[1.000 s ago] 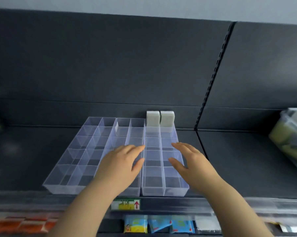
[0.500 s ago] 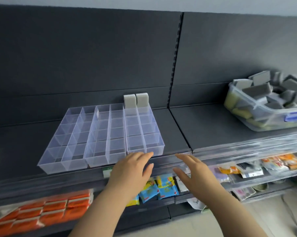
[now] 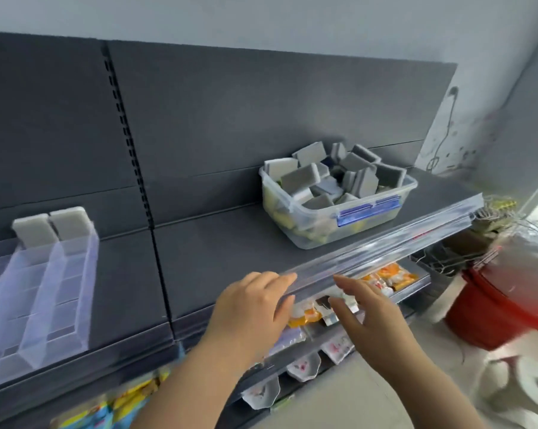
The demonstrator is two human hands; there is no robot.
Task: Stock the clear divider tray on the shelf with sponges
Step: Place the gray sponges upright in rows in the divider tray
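The clear divider tray (image 3: 41,301) lies on the dark shelf at the far left, partly cut off by the frame edge. Two grey sponges (image 3: 52,226) stand upright side by side in its rear compartments. A clear plastic bin (image 3: 339,218) heaped with several grey and yellow sponges sits on the same shelf to the right. My left hand (image 3: 249,311) and my right hand (image 3: 373,317) hover in front of the shelf's front edge, below the bin. Both have loosely extended fingers and hold nothing.
A clear price rail (image 3: 385,246) runs along the shelf's front edge. Below it, a lower shelf carries small packaged goods (image 3: 388,277). A red bucket (image 3: 503,301) and white rolls (image 3: 534,385) stand on the floor at the right. Dark back panels rise behind the shelf.
The view has swung right, so the tray slid to the left edge and the sponge bin came to the centre. Both hands left the tray and moved right along the shelf front, still empty.
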